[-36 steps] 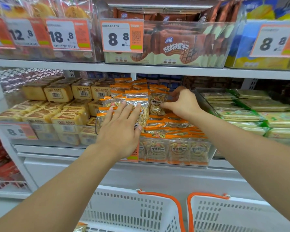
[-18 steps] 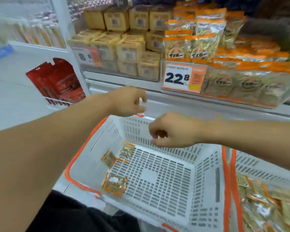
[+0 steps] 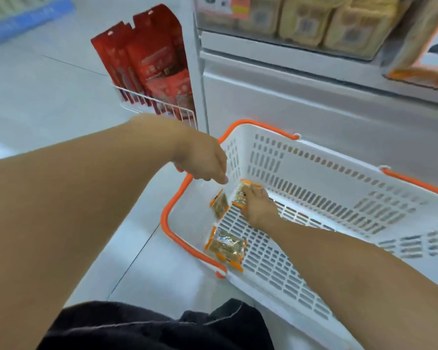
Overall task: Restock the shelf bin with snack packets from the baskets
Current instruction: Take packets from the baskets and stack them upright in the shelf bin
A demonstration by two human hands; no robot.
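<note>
White perforated plastic forms the basket point(image 3: 314, 173), rimmed with orange handles, which sits on the floor against the base of the shelf unit point(image 3: 314, 97). Three snack packets lie in its 9 o'clock end: the far packet point(image 3: 242, 195) in the corner, the middle packet point(image 3: 220, 205) just at its 8 o'clock, and the near packet point(image 3: 226, 247) toward 6 o'clock by the basket wall. The right hand point(image 3: 259, 208) reaches down inside, fingers spread flat onto the far packet, touching it rather than closed around it. The left hand point(image 3: 202, 160) hovers above the basket's rim at 10 o'clock, fingers loosely curled downward, holding nothing. Red packets point(image 3: 152, 61) stand in a wire rack at 11 o'clock.
</note>
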